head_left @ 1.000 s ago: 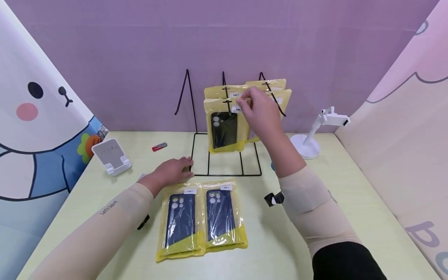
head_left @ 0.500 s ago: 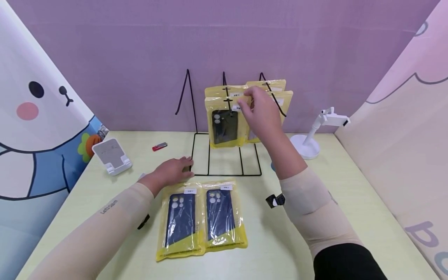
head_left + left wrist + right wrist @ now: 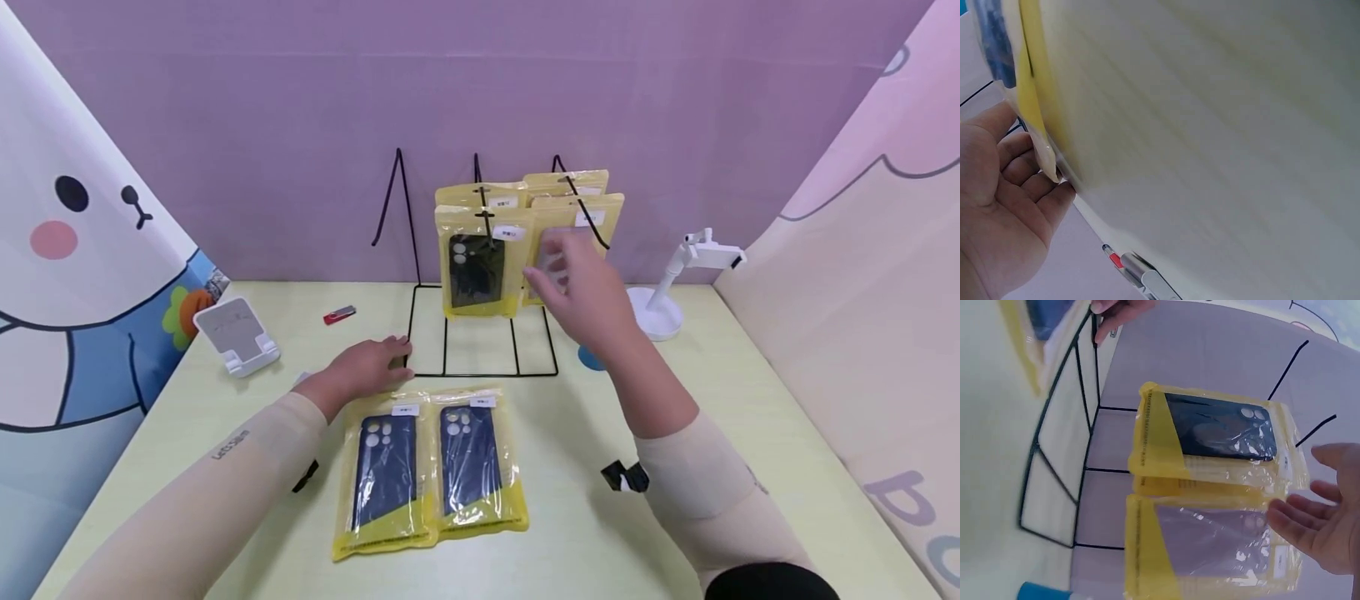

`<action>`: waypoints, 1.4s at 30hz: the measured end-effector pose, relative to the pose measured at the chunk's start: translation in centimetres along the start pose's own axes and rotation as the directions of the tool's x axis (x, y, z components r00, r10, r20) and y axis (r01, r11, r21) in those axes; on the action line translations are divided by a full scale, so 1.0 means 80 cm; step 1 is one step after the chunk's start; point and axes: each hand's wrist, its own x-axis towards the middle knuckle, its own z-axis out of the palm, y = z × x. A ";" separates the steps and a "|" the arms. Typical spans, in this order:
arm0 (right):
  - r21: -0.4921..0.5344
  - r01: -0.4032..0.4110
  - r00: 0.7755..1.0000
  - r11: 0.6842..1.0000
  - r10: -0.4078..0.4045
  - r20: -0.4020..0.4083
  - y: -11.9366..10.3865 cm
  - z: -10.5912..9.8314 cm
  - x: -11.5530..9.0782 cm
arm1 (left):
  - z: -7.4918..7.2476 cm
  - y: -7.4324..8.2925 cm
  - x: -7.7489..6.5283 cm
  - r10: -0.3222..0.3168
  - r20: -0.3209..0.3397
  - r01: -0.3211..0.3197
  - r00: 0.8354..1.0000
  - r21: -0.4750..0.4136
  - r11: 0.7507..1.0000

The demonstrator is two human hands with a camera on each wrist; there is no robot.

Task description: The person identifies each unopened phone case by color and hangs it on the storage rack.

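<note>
A black wire display rack (image 3: 487, 376) stands on the table. My left hand (image 3: 366, 367) holds the left side of its base, the wire between thumb and fingers. From the middle hook hangs a yellow-edged pouch with a dark phone case (image 3: 477, 271), another pouch behind it. Two more pouches, the front one with a pale case (image 3: 1210, 540), hang on the right hook. Before these is my right hand (image 3: 581, 292), fingers loosely bent and holding nothing; the right wrist view shows it beside the pouch tops. Two pouches with dark blue cases (image 3: 386, 471) (image 3: 471, 458) lie in front of the rack.
A white phone stand (image 3: 238, 335) is at the left, near a red USB stick (image 3: 340, 315). Another white stand with a round base (image 3: 654, 315) stands right of the rack. A blue round object (image 3: 591, 358) lies partly behind my right forearm. The left hook (image 3: 386, 200) bears no pouch.
My right hand has come off the front pouch on the middle hook and moved down and right. That pouch sits slightly farther back on the hook. The left hand stays on the base.
</note>
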 end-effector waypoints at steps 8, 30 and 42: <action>-0.031 -0.041 0.950 0.999 0.049 0.309 0.051 0.023 -0.033 | 0.001 -0.001 -0.001 0.021 -0.016 -0.021 1.000 0.008 1.000; -0.304 0.025 0.808 0.952 0.160 0.567 0.150 0.103 -0.063 | 0.001 0.002 -0.001 0.028 -0.012 -0.028 1.000 -0.001 1.000; -0.453 0.155 0.896 0.878 0.069 0.439 0.141 0.122 -0.054 | -0.005 0.006 -0.005 0.006 0.002 -0.006 1.000 -0.013 1.000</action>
